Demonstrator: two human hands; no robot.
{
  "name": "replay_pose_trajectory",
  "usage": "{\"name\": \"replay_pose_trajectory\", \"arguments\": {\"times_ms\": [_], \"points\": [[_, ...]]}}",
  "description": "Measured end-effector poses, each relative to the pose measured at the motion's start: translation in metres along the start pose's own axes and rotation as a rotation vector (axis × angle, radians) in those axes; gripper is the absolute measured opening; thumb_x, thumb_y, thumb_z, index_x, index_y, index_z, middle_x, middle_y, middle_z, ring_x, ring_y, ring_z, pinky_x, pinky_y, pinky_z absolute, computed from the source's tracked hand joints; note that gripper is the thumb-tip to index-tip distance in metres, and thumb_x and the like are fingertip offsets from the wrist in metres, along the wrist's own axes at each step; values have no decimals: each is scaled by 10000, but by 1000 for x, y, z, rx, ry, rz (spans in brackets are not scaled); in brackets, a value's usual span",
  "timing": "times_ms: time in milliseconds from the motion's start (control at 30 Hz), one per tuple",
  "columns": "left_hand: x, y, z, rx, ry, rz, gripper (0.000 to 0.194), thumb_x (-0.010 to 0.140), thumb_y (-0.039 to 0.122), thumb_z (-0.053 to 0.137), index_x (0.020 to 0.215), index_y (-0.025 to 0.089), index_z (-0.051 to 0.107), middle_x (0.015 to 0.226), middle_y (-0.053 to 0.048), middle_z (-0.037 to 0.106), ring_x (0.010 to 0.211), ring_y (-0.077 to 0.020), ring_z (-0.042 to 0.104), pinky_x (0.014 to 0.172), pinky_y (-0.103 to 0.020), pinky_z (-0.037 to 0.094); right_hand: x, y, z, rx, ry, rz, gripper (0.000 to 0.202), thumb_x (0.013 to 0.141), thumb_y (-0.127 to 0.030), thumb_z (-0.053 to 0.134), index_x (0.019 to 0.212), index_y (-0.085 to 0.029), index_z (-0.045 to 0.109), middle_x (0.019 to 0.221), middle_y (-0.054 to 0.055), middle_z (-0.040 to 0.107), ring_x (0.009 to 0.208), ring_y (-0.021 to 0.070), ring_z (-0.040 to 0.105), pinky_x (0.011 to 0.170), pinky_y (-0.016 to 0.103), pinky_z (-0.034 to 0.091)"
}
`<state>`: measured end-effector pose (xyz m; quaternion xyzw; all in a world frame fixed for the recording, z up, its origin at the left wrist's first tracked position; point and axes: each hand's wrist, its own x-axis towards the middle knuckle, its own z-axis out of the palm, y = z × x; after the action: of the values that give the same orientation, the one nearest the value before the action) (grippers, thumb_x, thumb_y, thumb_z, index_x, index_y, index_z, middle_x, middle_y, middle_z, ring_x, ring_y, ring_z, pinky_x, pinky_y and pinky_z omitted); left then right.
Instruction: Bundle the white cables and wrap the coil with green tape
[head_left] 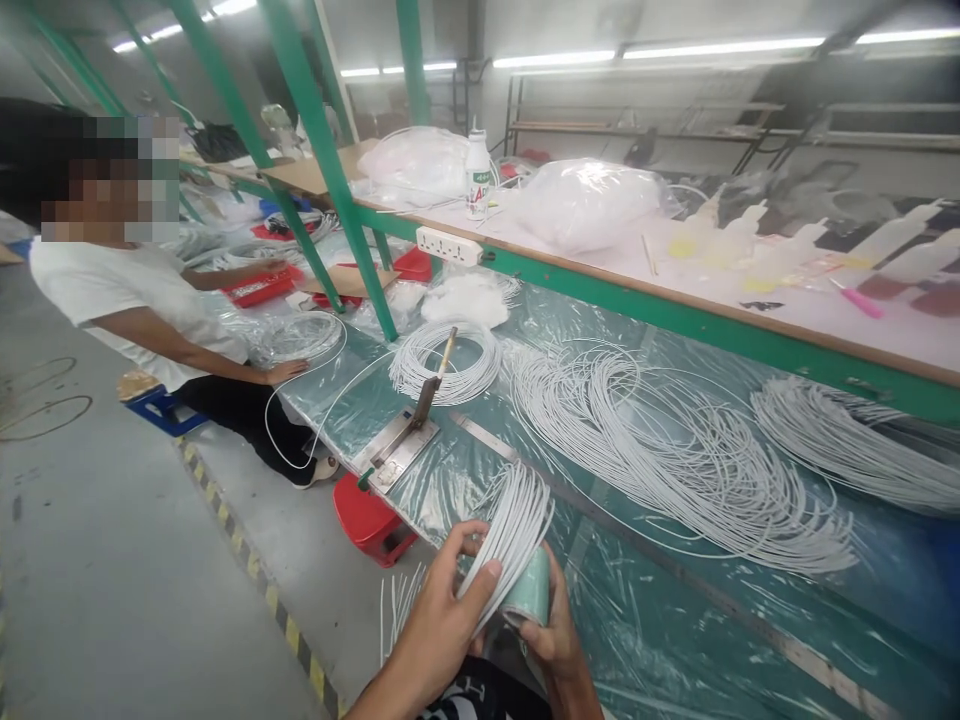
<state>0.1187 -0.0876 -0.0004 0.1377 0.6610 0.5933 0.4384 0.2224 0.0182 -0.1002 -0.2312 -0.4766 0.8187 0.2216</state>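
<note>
My left hand (pixel 450 600) is wrapped round a thick bundle of thin white cables (pixel 517 510), its thumb lying across them. The far ends of the bundle rest toward the bench top, and other ends hang down behind my left wrist. A pale green cylinder (pixel 529 590), which looks like a roll of tape, is gripped by my right hand (pixel 556 625) against the bundle's right side. Just beyond, a hand-lever cutter (pixel 409 440) with a wooden handle sits at the bench edge. A metal ruler strip (pixel 750 620) runs along the bench.
Coiled white cables (pixel 446 362) and a large loose heap (pixel 675 450) lie on the plastic-covered bench. A green-edged shelf (pixel 600 287) holds plastic bags, bottles and a power strip (pixel 448 246). A co-worker (pixel 135 320) sits at left. A red stool (pixel 371 520) stands below.
</note>
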Motion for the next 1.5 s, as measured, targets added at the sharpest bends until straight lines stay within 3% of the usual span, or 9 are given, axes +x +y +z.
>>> {"name": "replay_pose_trajectory", "arguments": {"times_ms": [133,300,467,567,800,1000,1167,1367,1500], "points": [[-1,1,6,37,30,-3,550,915,593,579,1316,237,459,1182,-78,552,513,-56,522,429,-202,450,4,-21,5,-51,-68,-91,822,521,-630,825,1192,-246,547,1010,70,651,888,282,614,765,389,514],[-1,2,10,39,66,33,604,892,602,614,1297,164,515,860,-37,630,502,-99,509,420,-211,450,-4,-32,4,-99,-88,-67,704,593,-540,819,1180,-255,553,1017,60,641,903,267,610,777,370,523],[0,0,8,-55,72,3,621,877,565,662,1315,147,521,868,-54,648,502,-117,544,421,-228,464,-12,-31,-3,-119,-41,-45,661,630,-470,824,1186,-258,535,1110,69,606,1015,282,596,894,404,504],[3,-2,6,-76,68,11,569,868,541,683,1284,172,559,1032,-77,633,482,-91,538,400,-223,445,-15,-37,-3,-161,-24,-27,657,635,-474,819,1180,-252,528,1085,68,599,992,280,595,882,409,506],[9,0,5,2,101,11,452,889,520,646,1161,162,599,875,-27,634,444,-77,491,408,-212,436,-29,-65,8,-489,137,-58,539,689,-334,790,1145,-252,514,1252,99,523,1095,279,576,857,351,515],[4,0,8,95,110,18,391,887,516,622,1084,181,580,902,-30,631,481,-106,509,416,-231,427,-42,-102,26,-798,292,-155,446,718,-428,788,1051,-261,543,1213,127,562,1127,339,560,884,440,501],[-4,0,7,187,82,186,227,880,376,622,1006,187,635,939,-72,667,741,-211,616,626,-282,502,-23,-123,44,-889,191,-118,556,633,-370,826,1116,-269,569,1314,101,576,1141,340,555,904,439,488],[-17,0,-2,245,-93,286,255,995,356,414,1055,222,623,1009,-81,647,960,-271,610,857,-378,481,3,-130,63,-628,66,67,518,665,-499,820,1023,-232,557,975,25,615,789,190,556,680,305,460],[-22,-7,-3,365,-117,308,375,855,389,683,1157,232,525,1147,-81,623,1091,-300,579,923,-389,451,8,-137,70,-596,-8,131,413,848,-569,647,1068,-232,555,932,0,586,835,177,556,759,297,452]]}}
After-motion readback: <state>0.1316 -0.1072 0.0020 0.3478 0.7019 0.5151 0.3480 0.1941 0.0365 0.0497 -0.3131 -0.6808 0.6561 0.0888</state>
